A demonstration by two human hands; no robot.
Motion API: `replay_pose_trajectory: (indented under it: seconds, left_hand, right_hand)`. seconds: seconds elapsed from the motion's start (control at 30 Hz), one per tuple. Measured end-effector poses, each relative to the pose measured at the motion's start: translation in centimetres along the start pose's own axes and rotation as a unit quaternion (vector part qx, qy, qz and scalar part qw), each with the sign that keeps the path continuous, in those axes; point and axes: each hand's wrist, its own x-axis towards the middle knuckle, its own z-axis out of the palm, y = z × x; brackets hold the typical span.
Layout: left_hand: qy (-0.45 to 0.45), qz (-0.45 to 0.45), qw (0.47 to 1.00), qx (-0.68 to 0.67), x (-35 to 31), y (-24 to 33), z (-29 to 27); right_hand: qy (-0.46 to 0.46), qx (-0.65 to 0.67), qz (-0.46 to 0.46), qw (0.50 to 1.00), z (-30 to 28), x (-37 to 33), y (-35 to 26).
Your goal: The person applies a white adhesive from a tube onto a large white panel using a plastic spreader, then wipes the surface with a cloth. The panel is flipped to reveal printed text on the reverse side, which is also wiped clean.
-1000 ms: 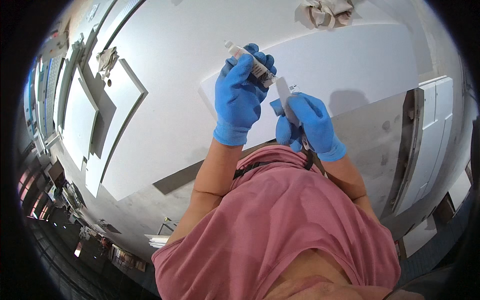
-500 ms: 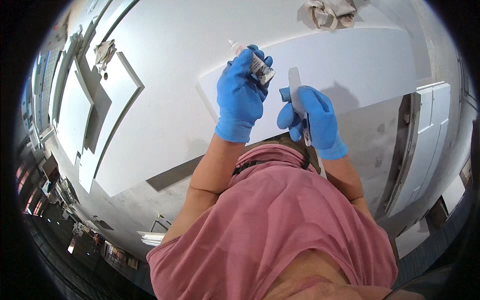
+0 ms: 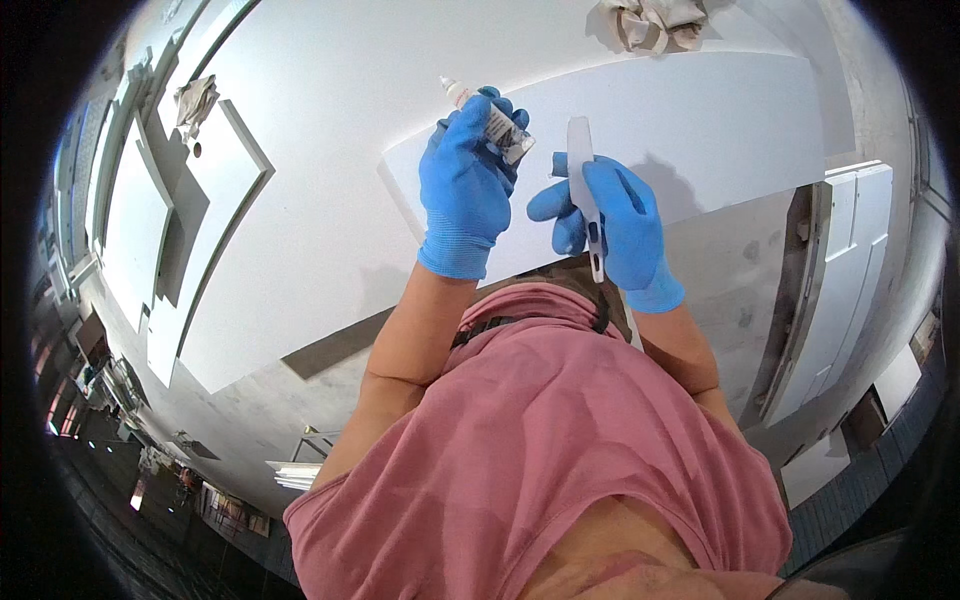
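Observation:
My left hand (image 3: 465, 190), in a blue knitted glove, is closed around a small white squeeze tube (image 3: 508, 138). The tube's pointed nozzle tips up and to the left, and dark print covers its side. To the right, my gloved right hand (image 3: 622, 215) grips a flat, pale plastic spatula (image 3: 580, 150) between thumb and fingers. Its rounded blade points away from me, and slots show in its handle end near my palm. The tube and the spatula are apart. Both hands are above a long white panel (image 3: 740, 110).
A crumpled beige cloth (image 3: 655, 25) lies beyond the panel, and another crumpled cloth (image 3: 197, 103) lies at the far left. White boards (image 3: 225, 160) rest on the left of the large white surface (image 3: 300, 200). More white panels (image 3: 850, 260) stand at the right.
The spatula has turned so more of its flat face and its handle slots show. Both hands appear slightly further left, along with the whole scene. The tube stays held in my left hand.

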Motion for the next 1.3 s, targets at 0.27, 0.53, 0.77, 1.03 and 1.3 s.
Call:
replay_pose_trajectory:
  seconds: [0.27, 0.53, 0.77, 1.03, 1.3]
  left_hand:
    - [-0.002, 0.007, 0.998, 0.059, -0.2, -0.5, -0.5]
    - [0.009, -0.024, 1.000, 0.015, -0.3, -0.7, -0.4]
    - [-0.023, -0.074, 0.997, -0.027, 0.4, -1.1, -1.4]
    - [0.027, 0.145, 0.977, 0.153, 4.8, -3.0, -4.4]
    - [0.036, 0.004, 0.997, 0.067, 8.7, -5.6, -8.7]
  right_hand:
    - [0.007, -0.002, -0.019, 1.000, 0.0, 0.4, 0.1]
    - [0.024, -0.100, -0.034, 0.994, -0.2, 0.0, 0.4]
    - [0.034, -0.112, -0.030, 0.993, -0.6, -0.1, 0.3]
    - [0.221, -0.590, -0.279, 0.725, -9.0, 5.5, 3.4]
    - [0.230, -0.701, -0.205, 0.643, -12.5, 9.2, 4.9]
